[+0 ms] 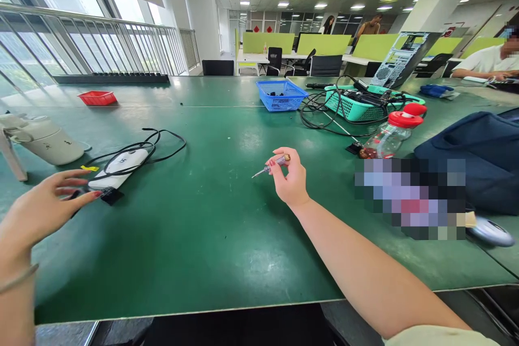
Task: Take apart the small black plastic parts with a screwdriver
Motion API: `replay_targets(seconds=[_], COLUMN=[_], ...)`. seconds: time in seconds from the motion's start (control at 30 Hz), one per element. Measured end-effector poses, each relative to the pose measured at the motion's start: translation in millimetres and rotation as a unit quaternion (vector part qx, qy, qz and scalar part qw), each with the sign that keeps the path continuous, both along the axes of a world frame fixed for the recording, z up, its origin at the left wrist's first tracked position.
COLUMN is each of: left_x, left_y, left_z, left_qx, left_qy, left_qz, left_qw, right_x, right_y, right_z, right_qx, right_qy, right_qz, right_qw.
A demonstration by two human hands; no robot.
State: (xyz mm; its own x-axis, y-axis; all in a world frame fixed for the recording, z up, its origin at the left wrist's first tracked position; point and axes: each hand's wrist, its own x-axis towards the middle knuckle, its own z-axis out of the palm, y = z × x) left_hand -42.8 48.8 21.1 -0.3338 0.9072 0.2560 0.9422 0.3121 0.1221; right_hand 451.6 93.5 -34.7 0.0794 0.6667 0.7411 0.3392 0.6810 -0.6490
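Observation:
On the left, my left hand [52, 203] reaches over the green table with its fingers apart. Its thumb tip is at or just above a small black piece [111, 195]; whether they touch I cannot tell. Beside the fingertips lies a flat white device [130, 160] with a black cable [172, 134] looped over it and a yellow tag [90, 168]. Near the middle, my right hand [292, 178] is closed around a small screwdriver [280, 161] with a see-through handle. Its thin metal tip points left and down, a little above the table.
A beige jug-like container [51, 140] lies at the left, near a red tray [97, 98]. Farther back are a blue basket [281, 98] and a green basket [352, 108] of cables. A red-lidded jar [385, 140], dark blue bag [478, 157] and mouse [492, 231] are right.

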Motion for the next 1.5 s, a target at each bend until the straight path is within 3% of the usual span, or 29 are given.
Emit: replay_targets(seconds=[0.1, 0.2, 0.4, 0.63, 0.83, 1.27, 1.5], left_x=[38.2, 53.8, 42.9, 50.2, 46.0, 43.6, 51.3], left_y=[11.6, 17.4, 14.2, 12.2, 5.0, 5.0, 4.5], left_z=[9.8, 4.8, -10.0, -3.4, -3.2, -9.5, -15.1], left_qx=[-0.06, -0.075, -0.055, -0.068, -0.062, -0.064, -0.127], left_qy=[-0.003, 0.05, 0.049, 0.015, -0.039, 0.032, 0.016], left_qz=[-0.02, -0.039, -0.019, 0.001, -0.052, -0.068, -0.091], left_qw=[0.998, 0.995, 0.997, 0.998, 0.996, 0.995, 0.988], right_x=[0.0, -0.2, -0.8, -0.9, -1.1, 0.2, -0.8], right_y=[-0.6, -1.5, -2.4, -3.0, -2.0, -1.6, -3.4], right_z=[0.7, 1.5, 1.0, 1.0, 0.4, -0.5, -0.1], right_qx=[0.003, 0.003, -0.003, -0.002, 0.003, -0.01, -0.007], right_qy=[-0.003, -0.002, -0.01, -0.005, -0.003, -0.012, -0.015], right_qz=[-0.004, -0.003, 0.003, 0.005, 0.008, 0.001, 0.005], right_qw=[1.0, 1.0, 1.0, 1.0, 1.0, 1.0, 1.0])
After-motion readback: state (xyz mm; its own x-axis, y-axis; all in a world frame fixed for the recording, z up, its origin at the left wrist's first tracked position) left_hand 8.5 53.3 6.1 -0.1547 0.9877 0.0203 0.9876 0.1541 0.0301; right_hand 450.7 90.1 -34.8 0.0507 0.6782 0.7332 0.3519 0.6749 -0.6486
